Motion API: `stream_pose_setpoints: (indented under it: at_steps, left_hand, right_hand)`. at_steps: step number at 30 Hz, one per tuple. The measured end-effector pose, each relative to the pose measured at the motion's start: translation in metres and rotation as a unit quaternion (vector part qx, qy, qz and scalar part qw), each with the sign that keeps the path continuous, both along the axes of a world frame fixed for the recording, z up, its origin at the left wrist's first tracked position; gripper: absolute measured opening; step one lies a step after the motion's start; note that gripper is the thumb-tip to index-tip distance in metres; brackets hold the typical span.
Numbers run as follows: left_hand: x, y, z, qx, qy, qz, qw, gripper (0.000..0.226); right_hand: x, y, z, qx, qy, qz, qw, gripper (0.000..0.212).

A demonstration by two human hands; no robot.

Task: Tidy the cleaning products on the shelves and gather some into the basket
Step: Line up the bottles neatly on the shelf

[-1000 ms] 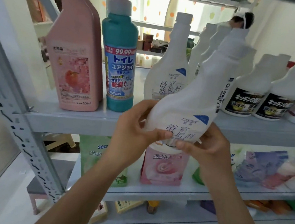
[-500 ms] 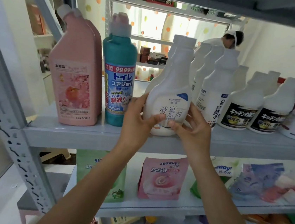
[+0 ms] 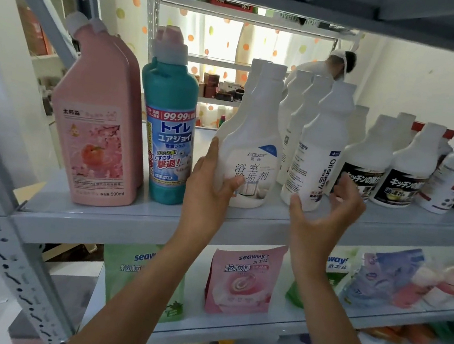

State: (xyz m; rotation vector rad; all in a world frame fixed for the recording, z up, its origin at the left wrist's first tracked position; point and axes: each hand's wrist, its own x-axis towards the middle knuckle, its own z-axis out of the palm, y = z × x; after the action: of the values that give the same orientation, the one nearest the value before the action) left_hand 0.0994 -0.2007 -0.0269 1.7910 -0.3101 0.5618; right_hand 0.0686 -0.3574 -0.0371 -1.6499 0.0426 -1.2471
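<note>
The white bottle (image 3: 253, 157) stands on the shelf (image 3: 129, 225), my left hand (image 3: 210, 181) on it.
My left hand grasps it low at the side; it is upright between the teal bottle (image 3: 167, 136) and the Oil enemy bottle (image 3: 321, 154). My right hand (image 3: 325, 217) holds nothing, fingers loosely spread, near the Oil enemy bottle.

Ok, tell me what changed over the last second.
The white bottle, tilted in both hands in front of the shelf, went up and now stands on it beside the teal bottle. The right hand let go and is open; the left hand keeps its grip. The pink bottle stayed put.
</note>
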Motion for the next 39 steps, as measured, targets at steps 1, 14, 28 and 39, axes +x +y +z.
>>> stream_pose_setpoints:
  at_steps: [1,14,28,39]
  left_hand:
    - [0.000,0.000,0.000,0.010,0.000,0.004,1.000,0.074]
    - [-0.048,-0.011,-0.044,0.323,-0.110,0.251,0.906,0.066]
    - [-0.092,-0.006,-0.051,0.145,-0.041,-0.071,0.986,0.072]
    - [-0.095,-0.019,-0.074,-0.323,0.310,-0.539,0.714,0.033]
  right_hand:
    - [0.004,-0.007,0.005,-0.007,0.031,0.000,0.999,0.083]
    - [0.018,-0.037,0.020,-0.049,0.214,0.096,0.971,0.079]
    - [-0.097,-0.018,-0.041,0.121,0.225,0.430,0.866,0.078]
    - [-0.146,0.003,-0.137,0.191,0.345,0.677,0.621,0.073]
